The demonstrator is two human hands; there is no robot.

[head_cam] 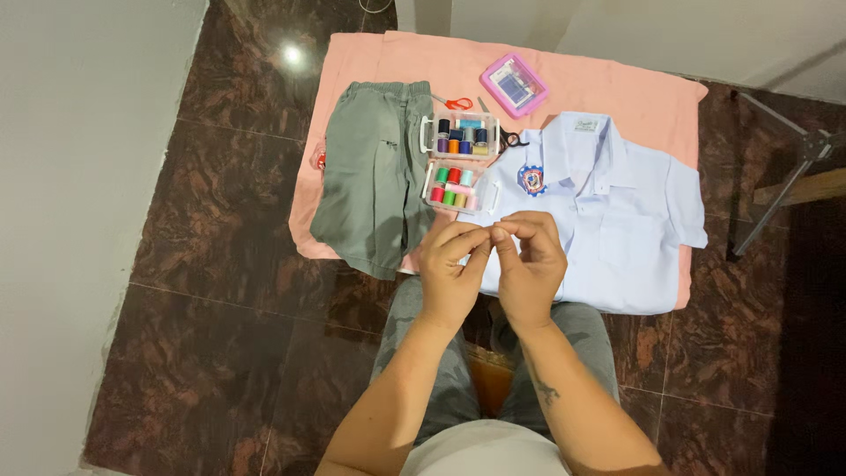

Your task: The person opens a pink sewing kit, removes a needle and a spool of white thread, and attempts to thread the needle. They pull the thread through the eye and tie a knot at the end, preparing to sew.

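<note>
Your left hand (454, 269) and right hand (529, 264) pinch together at frame centre, on something too small to identify; it may slip onto the white shirt (608, 238).

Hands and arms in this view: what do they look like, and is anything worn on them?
Both arms are bare, with no sleeves, gloves, watch or rings visible. The left hand and right hand are uncovered. A small dark tattoo marks the right forearm.

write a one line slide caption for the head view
Left hand and right hand pinch fingertips together above a pale blue shirt, grey shorts and open thread-spool box.
</note>
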